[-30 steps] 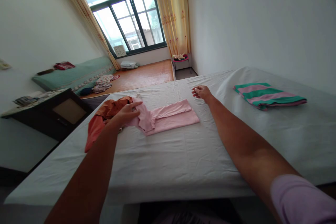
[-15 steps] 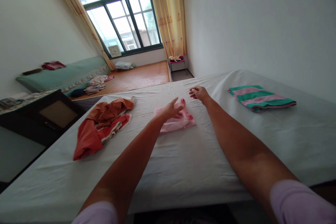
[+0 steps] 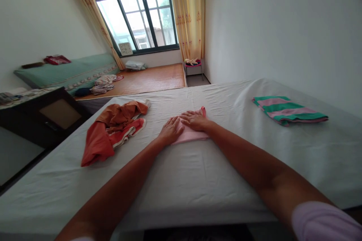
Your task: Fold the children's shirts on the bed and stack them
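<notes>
Sheet point(image 3: 181, 184) beneath orange clothes point(image 3: 99, 139), pink cloth point(image 3: 192, 134), striped cloth point(image 3: 291, 110)

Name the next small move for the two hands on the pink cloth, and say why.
Probably smooth outward with the right hand: it and the left hand already lie flat on the pink cloth, and darker edging sticks out at the far right corner.

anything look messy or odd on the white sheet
The orange-red clothing on the left lies crumpled in a heap, while the green and pink striped cloth on the right is folded flat. No spill or damage shows.
</notes>
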`<state>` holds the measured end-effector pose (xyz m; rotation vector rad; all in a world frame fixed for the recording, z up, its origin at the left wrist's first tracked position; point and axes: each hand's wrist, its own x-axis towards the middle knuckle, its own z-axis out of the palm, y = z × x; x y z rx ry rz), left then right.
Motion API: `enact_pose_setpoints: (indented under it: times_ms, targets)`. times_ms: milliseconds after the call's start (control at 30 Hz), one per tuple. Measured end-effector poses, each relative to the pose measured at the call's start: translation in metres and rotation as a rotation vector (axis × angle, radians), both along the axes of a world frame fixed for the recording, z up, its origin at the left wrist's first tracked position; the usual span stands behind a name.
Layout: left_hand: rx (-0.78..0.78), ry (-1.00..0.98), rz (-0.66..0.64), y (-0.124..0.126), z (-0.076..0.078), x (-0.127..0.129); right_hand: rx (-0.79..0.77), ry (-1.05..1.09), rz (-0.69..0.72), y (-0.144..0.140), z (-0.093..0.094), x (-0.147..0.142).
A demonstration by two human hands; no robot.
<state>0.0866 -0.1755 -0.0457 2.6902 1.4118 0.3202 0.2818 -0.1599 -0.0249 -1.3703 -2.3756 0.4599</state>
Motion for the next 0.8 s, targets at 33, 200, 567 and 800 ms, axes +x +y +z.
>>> enact_pose_setpoints:
  times_ms: [33,200,567,800]
  targets:
    - [-0.008,0.006,0.023,-0.001,-0.001,-0.001,0.004,-0.059,-0.069,0.003,-0.006,0.008]
    - [-0.027,-0.004,0.058,-0.008,0.003,-0.003,-0.044,-0.126,-0.448,0.017,-0.016,0.053]
    - [-0.012,-0.057,0.025,-0.014,0.009,-0.008,0.037,-0.014,-0.488,0.003,0.008,0.044]
    - [-0.005,-0.068,0.013,-0.015,0.011,-0.012,-0.175,0.544,-0.618,-0.009,-0.001,0.055]
